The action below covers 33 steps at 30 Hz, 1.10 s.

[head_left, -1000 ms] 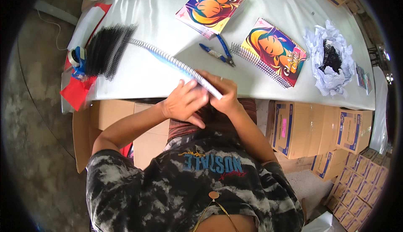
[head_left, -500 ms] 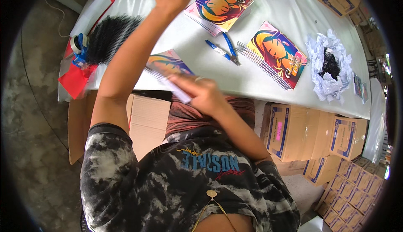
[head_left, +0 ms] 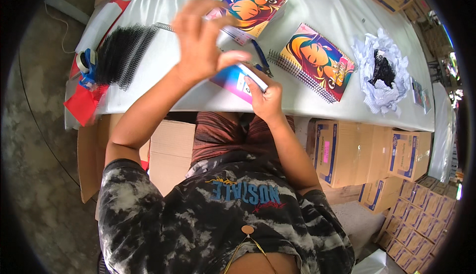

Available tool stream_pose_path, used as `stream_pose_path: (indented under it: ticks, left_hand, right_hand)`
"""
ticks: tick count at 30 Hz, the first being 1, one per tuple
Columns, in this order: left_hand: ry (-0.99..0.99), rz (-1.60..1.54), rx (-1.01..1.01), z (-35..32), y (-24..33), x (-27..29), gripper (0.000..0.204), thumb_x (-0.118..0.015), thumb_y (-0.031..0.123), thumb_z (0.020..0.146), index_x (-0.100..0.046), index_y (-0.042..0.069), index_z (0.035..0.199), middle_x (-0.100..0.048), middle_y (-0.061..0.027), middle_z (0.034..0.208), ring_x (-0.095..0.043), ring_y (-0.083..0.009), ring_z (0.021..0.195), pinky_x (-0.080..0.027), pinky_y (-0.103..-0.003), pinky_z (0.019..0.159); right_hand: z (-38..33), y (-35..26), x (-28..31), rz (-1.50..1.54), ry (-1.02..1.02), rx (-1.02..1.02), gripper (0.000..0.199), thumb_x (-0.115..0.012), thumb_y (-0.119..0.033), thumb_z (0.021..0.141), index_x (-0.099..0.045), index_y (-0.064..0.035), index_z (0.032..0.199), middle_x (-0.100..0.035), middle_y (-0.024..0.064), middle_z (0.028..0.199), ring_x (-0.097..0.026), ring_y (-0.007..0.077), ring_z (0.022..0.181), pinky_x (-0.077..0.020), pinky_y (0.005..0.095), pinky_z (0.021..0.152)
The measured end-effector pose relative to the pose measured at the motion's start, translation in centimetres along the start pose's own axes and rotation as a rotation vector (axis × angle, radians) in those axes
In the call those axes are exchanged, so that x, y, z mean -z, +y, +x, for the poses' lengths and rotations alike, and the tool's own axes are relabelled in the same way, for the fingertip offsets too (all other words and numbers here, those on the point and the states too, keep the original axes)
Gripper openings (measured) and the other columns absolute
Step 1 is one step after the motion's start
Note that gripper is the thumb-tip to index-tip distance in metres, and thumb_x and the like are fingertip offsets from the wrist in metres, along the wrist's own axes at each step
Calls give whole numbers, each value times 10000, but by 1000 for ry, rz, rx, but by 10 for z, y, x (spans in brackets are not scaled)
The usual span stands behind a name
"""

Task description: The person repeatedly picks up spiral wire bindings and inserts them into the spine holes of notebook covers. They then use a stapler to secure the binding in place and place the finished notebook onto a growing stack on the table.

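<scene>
My right hand grips a notebook at the table's near edge, thumb over its page edge. A blue and pink side of it shows. Above and left of it, my left hand is raised, blurred, with fingers apart and no held thing visible. Blue-handled cutting pliers lie behind the notebook, partly hidden. Right of them rest spiral-bound notebooks with colourful covers, black coils along their edges. Another stack of notebooks sits farther back, partly behind my left hand.
At left lie a heap of black spiral coils, a blue tape dispenser and red material. Crumpled white paper with black bits inside sits at right. Cardboard boxes stand below the table's right side; an open carton is near my legs.
My left hand has come down and nearer, toward the notebook. My right hand has moved right and up with the notebook, which has turned to show a blue and pink side.
</scene>
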<state>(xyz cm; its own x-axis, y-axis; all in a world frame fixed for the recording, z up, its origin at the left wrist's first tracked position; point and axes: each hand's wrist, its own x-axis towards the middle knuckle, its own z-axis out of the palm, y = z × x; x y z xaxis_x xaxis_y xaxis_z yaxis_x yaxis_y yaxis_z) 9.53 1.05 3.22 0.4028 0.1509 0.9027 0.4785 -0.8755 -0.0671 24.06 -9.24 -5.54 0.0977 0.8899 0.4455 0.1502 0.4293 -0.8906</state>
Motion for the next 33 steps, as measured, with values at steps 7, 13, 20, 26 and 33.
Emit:
stream_pose_path:
  ticks: [7,13,20,26,33]
  left_hand:
    - [-442,-186,-232,-151,37,9,1016,-368,802,692,-394,-1,1314,-329,-251,1343,-53,-426,1361,-104,-655,1005]
    - [-253,-53,31,-87,31,24,913,-492,734,705,-474,-37,1194,-438,-255,1194,-430,-409,1102,-342,-592,864]
    - [15,-119,145,-52,33,29,907,-427,683,792,-317,-24,1350,-227,-283,1396,-198,-475,1299,-169,-568,1028]
    - [-446,279,284,-25,7,-15,668,-607,330,820,-301,165,1390,-279,-137,1424,-224,-351,1327,-172,-540,1056]
    - [-333,482,331,34,-58,-49,633,-610,272,792,-355,106,1347,-278,-183,1415,-232,-349,1311,-164,-504,1075]
  right_hand:
    - [-12,-1,-12,-106,-14,244,441,-467,102,716,-591,-7,1125,-629,160,1069,-624,302,963,-508,349,819]
    - [-15,0,-26,-132,-66,448,430,-536,80,705,-584,9,1127,-623,170,1076,-638,293,927,-521,350,790]
    - [-7,4,-14,-176,-26,439,360,-586,39,721,-599,17,1080,-636,164,1043,-649,291,888,-536,338,733]
    - [-6,-23,-35,-569,-289,763,281,-558,-93,781,-589,15,1038,-641,165,979,-661,246,852,-544,331,704]
    - [-25,-28,-52,-292,-408,493,431,-610,7,661,-615,-23,1092,-649,117,1041,-659,215,827,-532,303,716]
